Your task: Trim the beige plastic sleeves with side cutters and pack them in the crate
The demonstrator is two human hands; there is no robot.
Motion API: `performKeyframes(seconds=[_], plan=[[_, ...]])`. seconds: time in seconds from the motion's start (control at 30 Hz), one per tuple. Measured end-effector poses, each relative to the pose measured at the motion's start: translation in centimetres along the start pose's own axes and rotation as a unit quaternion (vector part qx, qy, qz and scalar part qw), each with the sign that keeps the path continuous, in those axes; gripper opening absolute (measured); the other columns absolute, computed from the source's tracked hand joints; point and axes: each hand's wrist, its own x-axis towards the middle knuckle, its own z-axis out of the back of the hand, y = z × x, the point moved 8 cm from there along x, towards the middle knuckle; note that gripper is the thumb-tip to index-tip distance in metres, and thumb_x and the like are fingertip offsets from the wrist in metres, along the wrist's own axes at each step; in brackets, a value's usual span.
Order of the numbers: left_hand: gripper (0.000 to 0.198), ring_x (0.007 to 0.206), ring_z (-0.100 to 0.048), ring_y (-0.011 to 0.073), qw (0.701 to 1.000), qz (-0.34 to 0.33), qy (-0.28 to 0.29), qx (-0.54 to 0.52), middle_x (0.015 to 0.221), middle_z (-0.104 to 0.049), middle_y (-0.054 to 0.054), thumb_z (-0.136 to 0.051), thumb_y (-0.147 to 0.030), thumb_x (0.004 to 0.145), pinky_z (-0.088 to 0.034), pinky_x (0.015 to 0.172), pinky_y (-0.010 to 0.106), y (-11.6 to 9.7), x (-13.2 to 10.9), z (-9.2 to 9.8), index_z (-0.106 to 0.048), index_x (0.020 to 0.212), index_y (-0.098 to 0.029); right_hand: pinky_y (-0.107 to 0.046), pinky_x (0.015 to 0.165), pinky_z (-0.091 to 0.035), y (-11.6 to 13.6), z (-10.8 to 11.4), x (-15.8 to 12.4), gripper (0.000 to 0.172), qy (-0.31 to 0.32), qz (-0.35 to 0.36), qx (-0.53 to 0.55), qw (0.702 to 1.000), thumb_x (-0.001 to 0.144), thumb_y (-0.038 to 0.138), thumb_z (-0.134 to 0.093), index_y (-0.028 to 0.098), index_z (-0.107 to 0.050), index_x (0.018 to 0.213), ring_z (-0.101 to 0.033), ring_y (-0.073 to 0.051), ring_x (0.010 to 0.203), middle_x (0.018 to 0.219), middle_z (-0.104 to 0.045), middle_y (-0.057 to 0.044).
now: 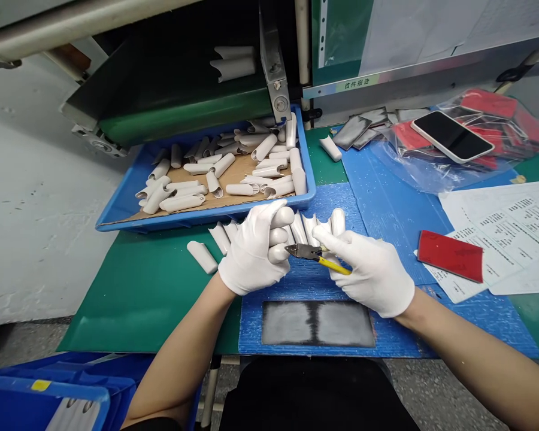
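Note:
My left hand [255,251] in a white glove is curled shut, and anything inside its fingers is hidden. My right hand [368,272], also gloved, grips yellow-handled side cutters [317,257], whose metal jaws point at the left fingers. Just behind my hands, a row of white plastic half-tubes [309,228] rests on a blue corrugated mat [305,281]. One more white half-tube [202,257] lies on a green mat [135,299] left of my left hand. A blue tray [206,216] lined with brown card holds several similar half-tubes.
A green conveyor-like machine [170,102] overhangs the tray. To the right lie a smartphone [451,136], a clear bag with red pieces [489,129], printed papers [507,233], and a red card [450,255]. A blue bin [45,401] sits at lower left.

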Motion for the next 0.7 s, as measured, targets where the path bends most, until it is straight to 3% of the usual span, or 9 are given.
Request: performKeyframes(seconds=[0.1,0.33,0.53,0.7], plan=[[0.095,0.124,-0.061,0.0298,0.996,-0.062,-0.021,0.063,0.138,-0.056,0.013,-0.06,-0.01,0.075,-0.056,0.105,0.052,-0.71,-0.11,0.33,-0.026,0.162,-0.025,-0.032,0.066,-0.041,0.08,-0.04,0.38,0.066,0.01,0.008,-0.036,0.999,0.091,0.014,-0.057,0.03,-0.056,0.155,-0.064,-0.02,0.078,0.094,-0.072,-0.003],[0.091,0.115,-0.062,0.0309,0.99,-0.07,-0.029,0.115,0.131,-0.058,0.015,-0.063,-0.015,0.077,-0.055,0.1,0.05,-0.48,-0.08,0.23,-0.03,0.162,-0.019,-0.036,0.062,-0.032,0.12,-0.42,0.86,0.063,0.058,-0.004,-0.104,0.993,0.089,0.018,-0.059,0.027,-0.058,0.152,-0.059,-0.023,0.073,0.091,-0.068,-0.006],[0.092,0.114,-0.061,0.0325,0.987,-0.091,-0.025,0.133,0.13,-0.057,0.016,-0.061,-0.013,0.074,-0.056,0.098,0.05,-0.63,0.04,0.06,-0.029,0.16,-0.016,-0.035,0.063,-0.035,0.02,-0.36,1.04,0.067,0.058,0.005,-0.109,0.992,0.092,0.018,-0.06,0.03,-0.051,0.157,-0.062,-0.022,0.075,0.098,-0.071,-0.006],[0.087,0.117,-0.06,0.0342,0.99,-0.08,-0.003,0.115,0.133,-0.056,0.019,-0.062,-0.018,0.075,-0.054,0.101,0.052,-0.47,0.1,-0.33,-0.035,0.158,-0.014,-0.031,0.063,-0.042,0.22,-0.74,0.54,0.076,0.087,0.024,-0.078,0.993,0.088,0.012,-0.059,0.024,-0.045,0.162,-0.069,-0.023,0.084,0.112,-0.074,-0.01]])
